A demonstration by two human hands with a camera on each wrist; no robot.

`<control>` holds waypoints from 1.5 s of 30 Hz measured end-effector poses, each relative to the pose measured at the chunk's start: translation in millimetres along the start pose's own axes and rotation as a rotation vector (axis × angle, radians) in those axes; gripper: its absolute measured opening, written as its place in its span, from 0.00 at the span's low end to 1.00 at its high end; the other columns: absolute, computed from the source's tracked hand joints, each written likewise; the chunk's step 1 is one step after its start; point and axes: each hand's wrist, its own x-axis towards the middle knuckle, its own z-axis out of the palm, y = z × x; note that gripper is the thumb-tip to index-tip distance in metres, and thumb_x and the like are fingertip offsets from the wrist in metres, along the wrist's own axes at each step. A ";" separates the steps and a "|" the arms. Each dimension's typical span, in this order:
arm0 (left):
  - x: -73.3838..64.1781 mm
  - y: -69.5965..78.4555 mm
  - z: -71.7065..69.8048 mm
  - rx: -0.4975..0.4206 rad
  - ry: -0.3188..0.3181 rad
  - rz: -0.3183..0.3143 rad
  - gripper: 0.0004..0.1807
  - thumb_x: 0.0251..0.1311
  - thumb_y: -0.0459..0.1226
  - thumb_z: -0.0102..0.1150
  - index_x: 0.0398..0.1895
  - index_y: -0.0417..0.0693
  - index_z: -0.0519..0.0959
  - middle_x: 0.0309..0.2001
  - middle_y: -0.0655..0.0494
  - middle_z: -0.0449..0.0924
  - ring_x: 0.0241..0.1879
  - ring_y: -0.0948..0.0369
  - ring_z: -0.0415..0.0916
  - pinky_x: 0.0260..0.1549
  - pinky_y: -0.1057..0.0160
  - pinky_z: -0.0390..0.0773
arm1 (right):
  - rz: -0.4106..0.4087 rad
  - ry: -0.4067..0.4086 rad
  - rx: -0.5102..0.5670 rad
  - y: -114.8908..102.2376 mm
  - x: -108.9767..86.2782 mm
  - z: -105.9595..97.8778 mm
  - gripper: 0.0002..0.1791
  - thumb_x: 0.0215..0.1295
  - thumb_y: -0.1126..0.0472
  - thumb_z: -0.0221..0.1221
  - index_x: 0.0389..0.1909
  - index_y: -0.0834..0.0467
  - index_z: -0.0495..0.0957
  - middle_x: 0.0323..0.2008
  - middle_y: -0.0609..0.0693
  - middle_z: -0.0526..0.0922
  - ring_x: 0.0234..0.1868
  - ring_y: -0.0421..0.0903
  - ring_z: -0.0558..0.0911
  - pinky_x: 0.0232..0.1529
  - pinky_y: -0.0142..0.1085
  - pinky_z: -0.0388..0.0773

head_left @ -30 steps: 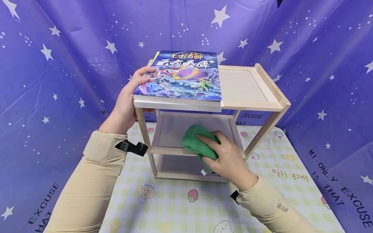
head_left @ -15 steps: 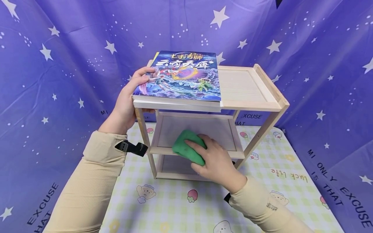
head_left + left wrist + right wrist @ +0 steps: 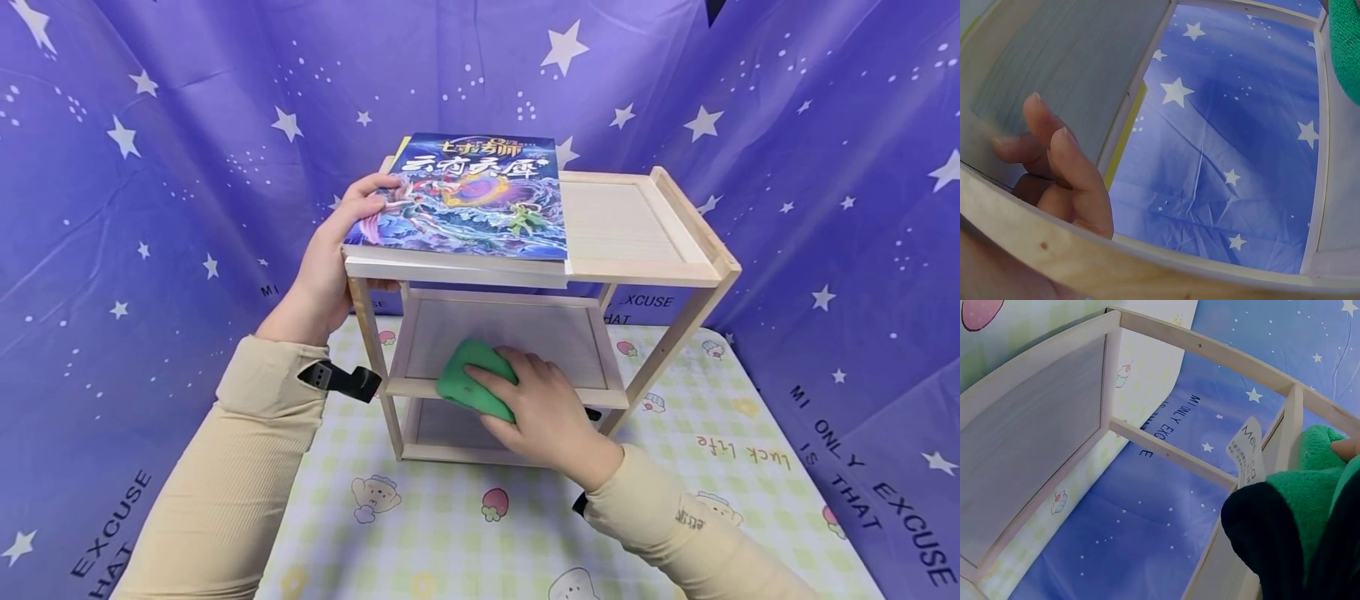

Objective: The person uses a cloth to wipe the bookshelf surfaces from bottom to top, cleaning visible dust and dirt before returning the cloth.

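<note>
A three-tier wooden shelf [image 3: 622, 217] stands on the table. My left hand [image 3: 322, 250] grips the left end of its top board, digits over a blue illustrated book [image 3: 472, 200] and curled fingers [image 3: 1079, 162] underneath, as the left wrist view shows. My right hand [image 3: 551, 412] holds a soft green plush toy [image 3: 476, 379] at the front edge of the middle board [image 3: 450, 329]. In the right wrist view, the fuzzy plush toy [image 3: 1300, 506] has black parts and a white printed tag [image 3: 1246, 450]. Its far side is hidden from the head view.
Beneath the middle board lies the bottom board [image 3: 442, 429]. A raised wooden rail [image 3: 697, 221] borders the top board on the right. The table has a checked cloth [image 3: 420, 533] with cartoon prints, and a purple star-patterned curtain [image 3: 225, 67] surrounds it.
My right hand has moved left with the plush toy along the middle board's front edge, slightly down at first. The left hand and the book have stayed in place.
</note>
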 end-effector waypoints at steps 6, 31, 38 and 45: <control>0.4 -0.4 -0.7 0.005 0.003 0.000 0.19 0.69 0.50 0.40 0.62 0.70 0.68 0.73 0.53 0.53 0.46 0.48 0.72 0.23 0.60 0.76 | -0.017 -0.030 0.024 -0.3 7.3 -1.2 0.24 0.62 0.47 0.64 0.59 0.46 0.80 0.54 0.59 0.79 0.50 0.57 0.82 0.45 0.51 0.80; 0.8 -1.4 -0.5 -0.006 0.001 0.008 0.19 0.69 0.50 0.41 0.62 0.70 0.68 0.73 0.53 0.53 0.45 0.49 0.72 0.23 0.60 0.77 | -0.047 -0.161 0.076 -12.9 34.9 -0.4 0.24 0.66 0.46 0.60 0.62 0.43 0.77 0.58 0.59 0.77 0.54 0.56 0.80 0.50 0.50 0.80; 0.5 -1.1 0.1 -0.004 -0.001 0.006 0.19 0.69 0.50 0.40 0.62 0.70 0.68 0.73 0.53 0.53 0.45 0.49 0.72 0.24 0.59 0.76 | -0.042 -0.174 0.063 -16.5 40.3 -0.2 0.24 0.65 0.47 0.61 0.62 0.43 0.77 0.58 0.58 0.77 0.52 0.55 0.81 0.50 0.49 0.80; -0.3 -0.9 -0.1 -0.001 0.003 0.003 0.20 0.70 0.50 0.40 0.63 0.70 0.68 0.73 0.53 0.53 0.45 0.49 0.73 0.24 0.60 0.76 | -0.032 -0.182 0.072 -19.4 45.0 1.9 0.24 0.66 0.46 0.60 0.62 0.43 0.77 0.59 0.59 0.76 0.53 0.56 0.80 0.49 0.49 0.80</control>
